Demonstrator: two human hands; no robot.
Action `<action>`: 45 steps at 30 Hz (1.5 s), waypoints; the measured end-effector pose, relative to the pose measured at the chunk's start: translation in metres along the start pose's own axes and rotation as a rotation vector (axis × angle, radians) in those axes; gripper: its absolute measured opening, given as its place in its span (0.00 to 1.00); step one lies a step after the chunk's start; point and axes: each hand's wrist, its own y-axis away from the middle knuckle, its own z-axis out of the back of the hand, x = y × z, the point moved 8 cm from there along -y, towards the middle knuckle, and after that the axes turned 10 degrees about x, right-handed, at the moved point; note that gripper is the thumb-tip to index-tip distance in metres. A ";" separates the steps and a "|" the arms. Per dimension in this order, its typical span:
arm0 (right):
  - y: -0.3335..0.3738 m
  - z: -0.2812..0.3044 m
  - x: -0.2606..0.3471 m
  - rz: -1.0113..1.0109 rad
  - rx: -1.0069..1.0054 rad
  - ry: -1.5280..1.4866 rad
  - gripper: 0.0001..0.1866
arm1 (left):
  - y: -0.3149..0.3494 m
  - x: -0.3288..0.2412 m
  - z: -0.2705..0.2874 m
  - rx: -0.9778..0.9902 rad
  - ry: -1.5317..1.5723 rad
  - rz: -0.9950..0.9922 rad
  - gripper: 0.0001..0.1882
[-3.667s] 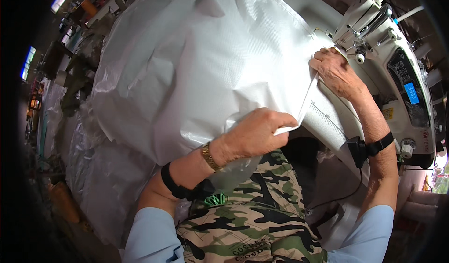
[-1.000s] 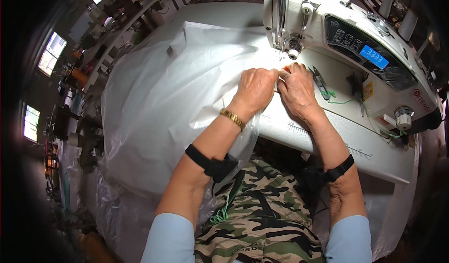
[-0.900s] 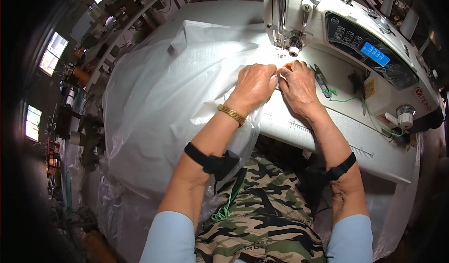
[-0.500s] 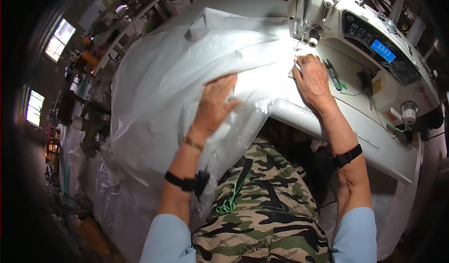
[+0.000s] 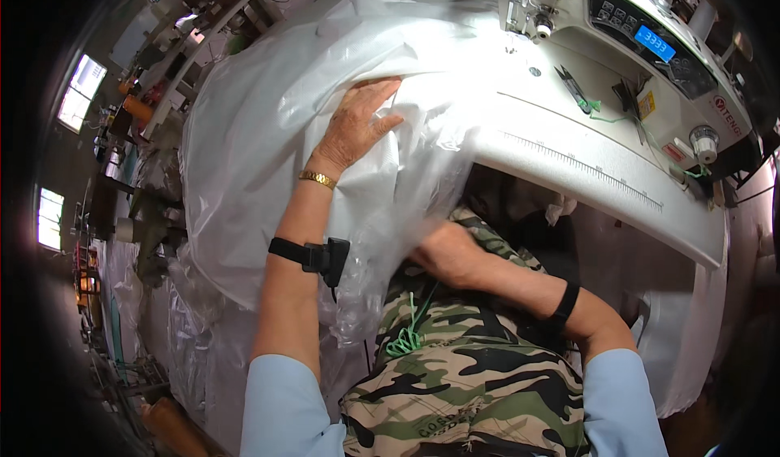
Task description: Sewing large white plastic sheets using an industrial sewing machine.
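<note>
A large sheet of thin white, partly translucent plastic [image 5: 268, 132] lies bunched over the left of the sewing table and hangs off its front edge. My left hand [image 5: 355, 128] rests flat on it, fingers stretched out and thumb apart. Low in front of the table, above my lap, my right hand [image 5: 447, 254] is beside the hanging plastic. Motion smears its fingers, so whether it grips the plastic is unclear. The white sewing machine [image 5: 543, 25] stands at the upper right, its needle area lit and away from both hands.
Black thread snips [image 5: 573, 89] with green thread lie on the machine bed. A ruler scale [image 5: 585, 168] runs along the table's front edge [image 5: 682, 233]. Green cord [image 5: 405, 342] hangs over my camouflage-patterned lap. Cluttered shelving and plastic stand at the left.
My right hand has left the needle area and come down toward my lap beside the plastic. My left hand stays on the sheet, which has shifted away from the needle.
</note>
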 end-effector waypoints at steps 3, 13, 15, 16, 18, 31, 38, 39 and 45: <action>-0.003 0.013 0.040 0.301 -0.176 0.184 0.10 | 0.000 -0.001 0.003 -0.015 0.007 -0.011 0.32; -0.010 -0.011 0.013 0.095 0.036 0.585 0.09 | 0.001 0.002 0.001 0.014 0.053 0.044 0.33; -0.012 -0.026 0.000 0.080 0.162 0.609 0.09 | 0.000 0.001 0.001 0.013 0.052 0.043 0.33; -0.012 -0.032 -0.005 0.068 0.244 0.640 0.08 | 0.000 0.001 0.002 -0.005 0.044 0.044 0.32; -0.002 -0.018 0.001 0.132 0.176 0.591 0.08 | 0.000 -0.001 0.001 -0.016 0.041 0.038 0.31; 0.157 0.071 -0.020 -0.261 0.288 0.379 0.04 | 0.002 0.001 0.001 0.025 0.121 0.088 0.39; 0.167 0.045 -0.046 -0.377 0.172 0.020 0.13 | -0.001 -0.035 0.003 0.151 0.042 0.216 0.44; 0.162 0.058 -0.047 -0.421 0.011 -0.065 0.14 | 0.004 -0.054 0.002 0.102 -0.094 0.233 0.44; 0.123 0.049 -0.074 -0.578 -0.385 -0.742 0.20 | 0.048 -0.149 -0.030 0.047 -0.325 0.203 0.43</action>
